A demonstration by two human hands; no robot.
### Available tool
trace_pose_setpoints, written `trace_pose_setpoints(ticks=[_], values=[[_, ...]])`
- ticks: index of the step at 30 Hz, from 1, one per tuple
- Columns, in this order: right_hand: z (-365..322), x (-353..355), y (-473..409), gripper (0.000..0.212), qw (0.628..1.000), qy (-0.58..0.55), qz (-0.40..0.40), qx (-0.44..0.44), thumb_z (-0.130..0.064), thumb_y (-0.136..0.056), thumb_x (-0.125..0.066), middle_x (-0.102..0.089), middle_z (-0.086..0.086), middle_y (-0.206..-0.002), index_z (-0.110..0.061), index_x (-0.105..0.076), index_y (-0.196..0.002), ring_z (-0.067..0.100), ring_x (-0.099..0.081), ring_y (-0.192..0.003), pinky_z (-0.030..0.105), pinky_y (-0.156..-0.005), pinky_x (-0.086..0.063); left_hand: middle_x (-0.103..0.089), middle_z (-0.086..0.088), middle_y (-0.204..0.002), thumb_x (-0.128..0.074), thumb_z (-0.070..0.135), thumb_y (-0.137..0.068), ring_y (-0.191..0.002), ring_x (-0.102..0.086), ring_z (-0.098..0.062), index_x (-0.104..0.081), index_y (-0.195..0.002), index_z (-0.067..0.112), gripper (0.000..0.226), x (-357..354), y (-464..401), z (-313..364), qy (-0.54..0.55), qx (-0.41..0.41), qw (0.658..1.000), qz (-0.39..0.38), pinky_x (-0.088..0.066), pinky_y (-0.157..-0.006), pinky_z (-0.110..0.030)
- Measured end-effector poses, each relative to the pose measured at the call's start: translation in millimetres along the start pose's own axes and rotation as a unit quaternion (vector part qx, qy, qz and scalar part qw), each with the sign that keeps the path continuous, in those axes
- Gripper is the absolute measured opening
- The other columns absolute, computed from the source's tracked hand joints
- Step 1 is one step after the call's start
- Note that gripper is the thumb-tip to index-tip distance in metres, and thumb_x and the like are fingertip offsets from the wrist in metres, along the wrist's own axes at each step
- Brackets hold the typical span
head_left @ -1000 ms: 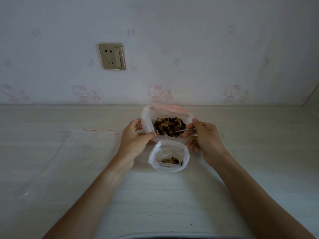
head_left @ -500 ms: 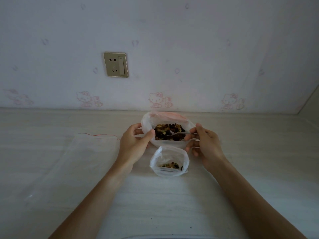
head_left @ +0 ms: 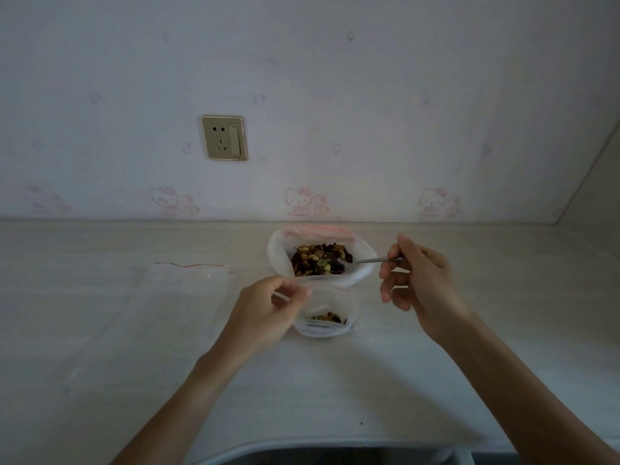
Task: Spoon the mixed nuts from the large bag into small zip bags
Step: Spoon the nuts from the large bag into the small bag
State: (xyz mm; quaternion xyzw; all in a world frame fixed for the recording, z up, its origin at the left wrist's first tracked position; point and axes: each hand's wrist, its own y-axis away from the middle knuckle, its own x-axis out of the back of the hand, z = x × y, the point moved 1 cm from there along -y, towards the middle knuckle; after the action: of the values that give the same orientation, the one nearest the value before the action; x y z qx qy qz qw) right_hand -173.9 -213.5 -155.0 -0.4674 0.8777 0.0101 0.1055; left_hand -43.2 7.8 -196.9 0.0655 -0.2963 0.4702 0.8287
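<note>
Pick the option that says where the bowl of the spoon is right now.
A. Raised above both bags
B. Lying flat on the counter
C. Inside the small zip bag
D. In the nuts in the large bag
D: the right hand holds the spoon by its handle, and its bowl end sits among the mixed nuts in the large bag, behind the small zip bag.

A home, clearly: cartoon-cat wallpaper (head_left: 303, 201), a brass-toned wall socket (head_left: 224, 138) above, pale wood-grain table (head_left: 100, 330) against it.
</note>
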Motion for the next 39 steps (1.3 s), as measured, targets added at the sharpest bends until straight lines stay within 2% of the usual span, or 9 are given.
trace_pose_setpoints(ticks=[6,10,15,18,20,23,28,33,39], values=[[2,8,26,0.044,0.997,0.066,-0.032,0.009,-0.038,-0.107,-0.049,-0.064,0.016,-0.068,-0.015,-0.066,-0.074,0.031,-0.059,-0.045,0.023,-0.035,-0.033,-0.075,0.014,-0.082,-0.065,0.045,-0.097,-0.078,-0.070,0.000,-0.072,-0.086,0.030,0.020,-5,2,2,-0.044,-0.015,0.999,-0.012,-0.059,-0.075,-0.031],[2,7,34,0.044,0.977,0.192,-0.048,0.077,-0.035,-0.108,-0.045,-0.067,0.013,-0.064,-0.008,-0.062,-0.077,0.034,-0.064,-0.045,0.023,-0.033,-0.035,-0.076,0.007,-0.079,-0.060,0.041,-0.101,-0.066,-0.068,-0.004,-0.069,-0.090,0.027,0.021,-4,-5,8,-0.071,-0.027,0.997,-0.034,-0.052,-0.063,-0.029],[-11,-2,50,0.039,0.824,0.468,-0.102,0.303,-0.039,-0.109,-0.039,-0.058,-0.010,-0.055,-0.030,-0.054,-0.074,0.010,-0.058,-0.047,0.025,-0.052,-0.050,-0.076,0.006,-0.081,-0.058,0.038,-0.103,-0.073,-0.070,-0.008,-0.069,-0.091,0.023,0.022,-3,-13,7,-0.105,-0.019,0.993,-0.042,-0.055,-0.068,-0.031],[-13,-6,52,0.047,0.761,0.528,-0.131,0.355,-0.043,-0.107,-0.034,-0.059,-0.004,-0.061,-0.015,-0.060,-0.079,0.017,-0.055,-0.049,0.042,-0.050,-0.048,-0.074,0.005,-0.073,-0.058,0.038,-0.102,-0.066,-0.067,-0.008,-0.069,-0.086,0.021,0.026,-3,-16,4,-0.122,-0.023,0.992,-0.037,-0.052,-0.065,-0.034],[-14,-6,50,0.048,0.775,0.506,-0.127,0.356,-0.043,-0.108,-0.035,-0.060,-0.004,-0.062,-0.014,-0.061,-0.080,0.017,-0.057,-0.049,0.039,-0.050,-0.048,-0.073,0.007,-0.073,-0.057,0.042,-0.102,-0.068,-0.067,-0.008,-0.068,-0.084,0.024,0.028,-3,-17,2,-0.135,-0.026,0.990,-0.031,-0.053,-0.067,-0.035],[-13,-5,44,0.044,0.866,0.392,-0.097,0.295,-0.040,-0.109,-0.039,-0.063,-0.004,-0.059,-0.019,-0.059,-0.075,0.013,-0.060,-0.048,0.020,-0.052,-0.043,-0.072,0.011,-0.074,-0.057,0.050,-0.100,-0.071,-0.066,-0.003,-0.068,-0.084,0.030,0.027,-1,-16,-2,-0.138,-0.017,0.990,-0.019,-0.052,-0.065,-0.031],[-4,-2,26,0.046,0.976,0.154,-0.034,0.149,-0.035,-0.108,-0.043,-0.066,0.014,-0.066,-0.002,-0.059,-0.081,0.029,-0.061,-0.047,0.029,-0.036,-0.037,-0.072,0.017,-0.080,-0.057,0.066,-0.093,-0.074,-0.066,0.005,-0.071,-0.090,0.034,0.036,6,-15,-6,-0.103,0.008,0.995,-0.004,-0.045,-0.064,-0.018],[3,-8,6,0.044,0.995,0.072,0.023,0.065,-0.036,-0.110,-0.044,-0.065,0.013,-0.067,-0.005,-0.061,-0.082,0.031,-0.061,-0.053,0.029,-0.038,-0.037,-0.076,0.012,-0.080,-0.056,0.066,-0.095,-0.077,-0.072,-0.006,-0.069,-0.087,0.029,0.040,13,-23,-13,-0.032,0.059,0.997,0.040,-0.057,-0.075,-0.037],[8,-17,-21,0.047,0.987,0.135,0.066,0.056,-0.034,-0.111,-0.041,-0.066,0.012,-0.062,-0.001,-0.061,-0.084,0.029,-0.060,-0.046,0.028,-0.036,-0.035,-0.075,0.004,-0.075,-0.048,0.082,-0.080,-0.082,-0.072,-0.017,-0.060,-0.094,0.025,0.060,16,-41,-5,-0.040,0.138,0.989,0.044,-0.062,-0.080,-0.047]])
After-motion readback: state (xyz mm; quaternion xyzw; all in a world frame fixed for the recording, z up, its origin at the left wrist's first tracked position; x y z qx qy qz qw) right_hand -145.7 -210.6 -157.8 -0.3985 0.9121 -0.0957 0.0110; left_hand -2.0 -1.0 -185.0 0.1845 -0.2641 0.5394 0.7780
